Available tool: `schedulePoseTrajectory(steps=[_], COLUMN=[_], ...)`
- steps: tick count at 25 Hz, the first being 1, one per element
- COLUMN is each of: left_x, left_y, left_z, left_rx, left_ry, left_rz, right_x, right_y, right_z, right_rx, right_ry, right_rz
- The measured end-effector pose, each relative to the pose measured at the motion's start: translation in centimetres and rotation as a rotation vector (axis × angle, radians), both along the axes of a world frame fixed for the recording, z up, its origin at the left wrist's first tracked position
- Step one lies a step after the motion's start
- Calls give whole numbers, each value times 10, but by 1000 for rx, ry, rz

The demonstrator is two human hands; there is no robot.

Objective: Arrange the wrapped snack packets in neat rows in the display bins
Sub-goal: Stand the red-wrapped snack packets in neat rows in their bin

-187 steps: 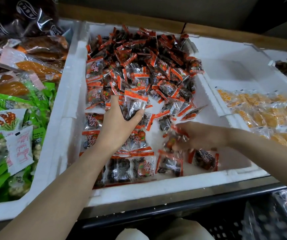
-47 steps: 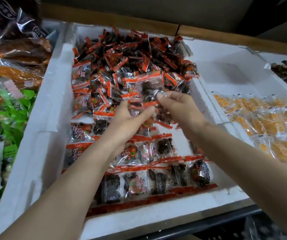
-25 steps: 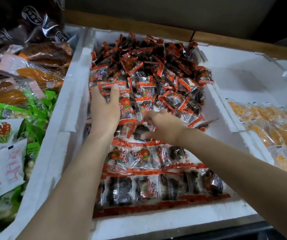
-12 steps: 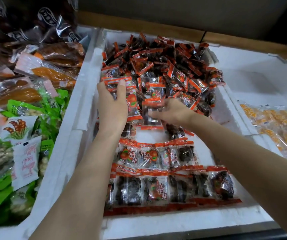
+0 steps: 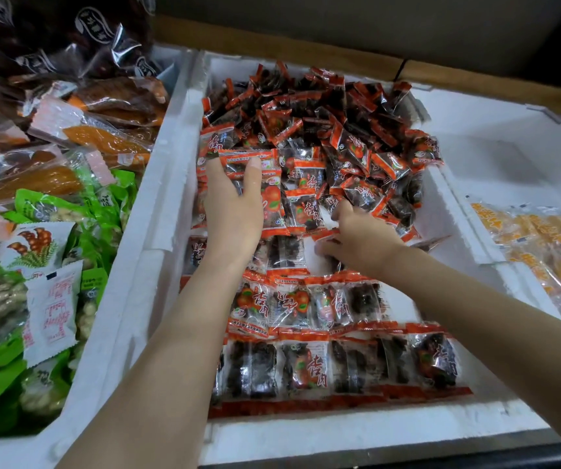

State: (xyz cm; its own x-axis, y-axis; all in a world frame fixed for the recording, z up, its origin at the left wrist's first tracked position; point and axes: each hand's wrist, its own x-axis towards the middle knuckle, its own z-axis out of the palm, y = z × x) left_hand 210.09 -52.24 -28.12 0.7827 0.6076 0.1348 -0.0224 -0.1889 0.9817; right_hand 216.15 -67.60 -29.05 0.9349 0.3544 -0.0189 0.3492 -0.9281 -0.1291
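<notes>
Along the front of the white foam bin point(image 5: 340, 438), red-edged snack packets point(image 5: 302, 365) lie in two neat rows, and a loose pile point(image 5: 323, 116) of them is heaped at the back. At the pile's near left edge the left hand point(image 5: 233, 204) lies flat, fingers straight, pressing on packets. Beside it the right hand point(image 5: 357, 240) has its fingers curled down among the packets; blur hides whether it grasps one. Green packets point(image 5: 52, 204) fill the bin to the left, and yellow packets point(image 5: 543, 238) the one to the right.
</notes>
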Motion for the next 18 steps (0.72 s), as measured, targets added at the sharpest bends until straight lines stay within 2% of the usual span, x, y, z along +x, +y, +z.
schedulePoseTrajectory(steps=[2, 5, 12, 18], left_x=[-1, -4, -4, -5], left_y=[-4, -8, -8, -13], left_z=[1, 2, 1, 0], left_rx=[10, 22, 24, 65], left_ry=[-5, 20, 64, 85], left_rz=[-34, -57, -72, -118], right_x=[1, 7, 19, 10], right_y=[-7, -5, 7, 3], right_z=[-9, -16, -13, -13], right_rx=[-33, -26, 270, 158], right_ry=[75, 45, 153, 128], right_rz=[-29, -67, -176, -154])
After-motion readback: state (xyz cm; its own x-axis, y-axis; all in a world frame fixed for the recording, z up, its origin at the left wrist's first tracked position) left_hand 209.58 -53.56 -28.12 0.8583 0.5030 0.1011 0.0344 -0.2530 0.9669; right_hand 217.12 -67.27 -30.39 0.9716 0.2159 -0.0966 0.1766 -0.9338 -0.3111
